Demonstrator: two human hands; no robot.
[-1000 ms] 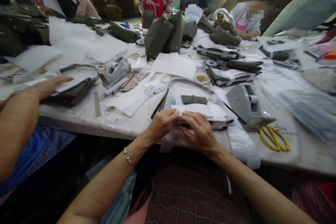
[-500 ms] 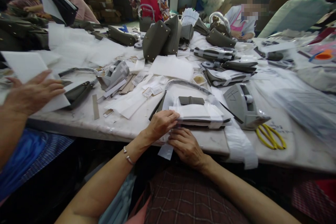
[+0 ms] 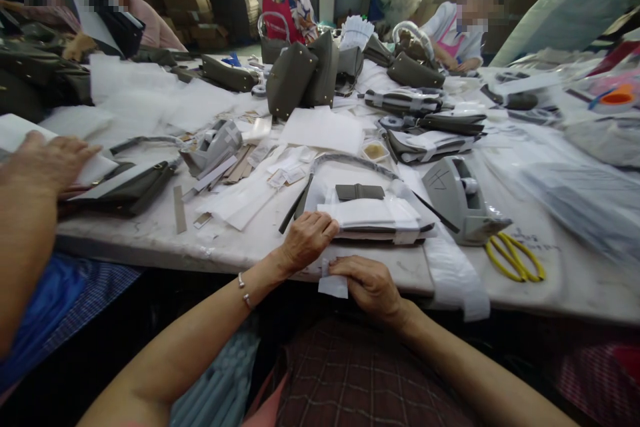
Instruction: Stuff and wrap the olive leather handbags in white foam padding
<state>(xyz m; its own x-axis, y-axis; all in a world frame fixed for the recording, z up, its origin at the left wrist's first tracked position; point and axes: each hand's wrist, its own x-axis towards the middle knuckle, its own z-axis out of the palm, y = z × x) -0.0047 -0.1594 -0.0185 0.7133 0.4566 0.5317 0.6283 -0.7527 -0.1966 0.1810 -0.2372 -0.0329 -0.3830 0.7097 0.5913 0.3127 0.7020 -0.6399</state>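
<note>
My left hand (image 3: 306, 240) rests with curled fingers on the near left corner of a flat dark bag wrapped in white paper (image 3: 376, 219), which lies at the table's front edge. My right hand (image 3: 369, 287) is below the table edge, its fingers pinched on a small white strip of paper or tape (image 3: 333, 284) that hangs down from the bag's wrapping. A folded grey leather piece (image 3: 359, 191) lies on top of the wrapped bag.
A grey tape dispenser (image 3: 457, 200) and yellow scissors (image 3: 515, 257) lie to the right. Olive handbags (image 3: 300, 77) stand mid-table among white sheets and scraps. A co-worker's hand (image 3: 45, 163) presses paper on a bag (image 3: 125, 190) at left. Other people work along the far side.
My right hand has slid off the wrapped bag's top, down past the table edge, drawing the white strip with it. The co-worker's hand at left laid a white sheet down on a bag.
</note>
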